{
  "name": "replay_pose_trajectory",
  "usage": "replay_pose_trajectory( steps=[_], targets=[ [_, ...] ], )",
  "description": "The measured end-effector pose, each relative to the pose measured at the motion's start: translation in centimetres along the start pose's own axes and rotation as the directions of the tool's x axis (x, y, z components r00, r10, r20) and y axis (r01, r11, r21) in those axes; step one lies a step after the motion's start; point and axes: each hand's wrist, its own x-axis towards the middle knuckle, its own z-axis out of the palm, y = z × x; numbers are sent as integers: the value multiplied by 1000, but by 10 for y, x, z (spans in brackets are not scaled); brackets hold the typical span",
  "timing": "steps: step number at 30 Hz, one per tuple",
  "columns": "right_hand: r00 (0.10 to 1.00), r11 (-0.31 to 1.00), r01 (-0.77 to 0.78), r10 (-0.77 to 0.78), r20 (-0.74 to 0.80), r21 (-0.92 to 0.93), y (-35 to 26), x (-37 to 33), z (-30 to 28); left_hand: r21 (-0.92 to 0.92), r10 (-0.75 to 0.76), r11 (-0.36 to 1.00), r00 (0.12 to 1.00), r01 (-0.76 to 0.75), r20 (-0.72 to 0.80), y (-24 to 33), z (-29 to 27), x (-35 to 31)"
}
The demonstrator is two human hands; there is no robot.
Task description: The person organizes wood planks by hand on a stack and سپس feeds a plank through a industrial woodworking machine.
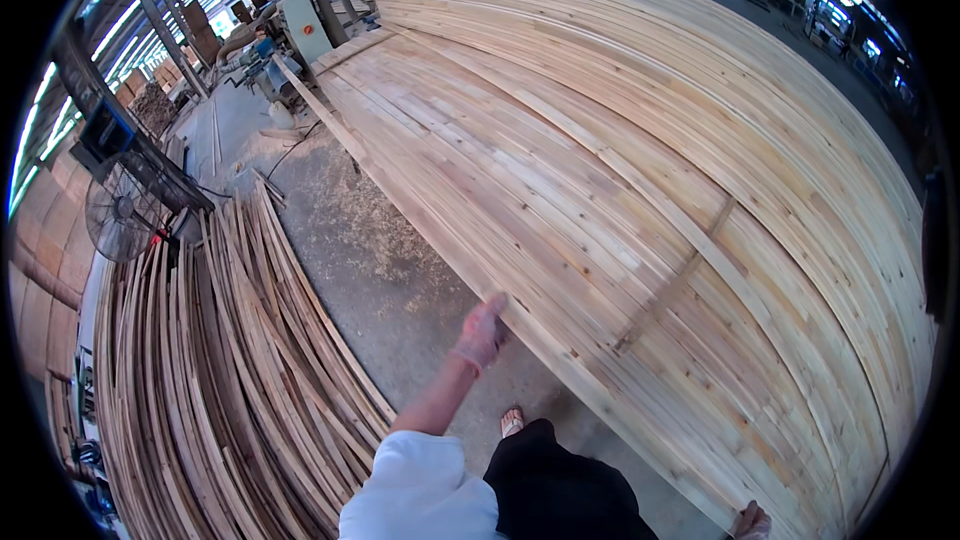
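A long pale wooden plank (600, 392) runs diagonally along the near edge of a wide layer of planks (540, 210). My left hand (483, 333), in a thin clear glove, is closed around its outer edge near the middle of the view. At the lower right, my right hand (752, 522) grips the edge by the plank's near end; part of this hand is cut off by the picture's rim. The plank's far end reaches toward a machine (265, 65). A narrow wooden strip (610, 162) lies lengthwise on the layer.
Long thin offcut strips (230, 370) are heaped on the floor to my left. Sawdust (370, 225) covers the concrete between them and the planks. A taller plank stack (700, 70) rises behind. A standing fan (122, 205) and a control box (303, 25) are at the far left.
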Motion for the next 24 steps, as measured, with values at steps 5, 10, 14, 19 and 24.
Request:
replay_pose_trajectory(
  steps=[5, 10, 14, 19, 24],
  targets=[
    [997, 993, 70, -73, -26, -91, -75, 31, 66, 119, -16, 992, 988, 34, -151, 94, -35, 77],
    [944, 985, 152, -169, -282, -82, -179, 43, 109, 65, 74, 996, 987, -65, -142, 140, -89, 154],
    [974, 986, 129, -146, -176, -101, -233, 54, 151, -298, 132, 953, 958, -52, 254, 154, -105, 178],
    [962, 958, 271, -271, 21, -94, -314, 62, 186, 202, -100, 979, 941, 34, 324, 55, -86, 83],
    [873, 918, 334, -387, 297, 215, -420, 41, 157, 491, -644, 706, 174, 511, 745, -68, -43, -5]
  ],
)
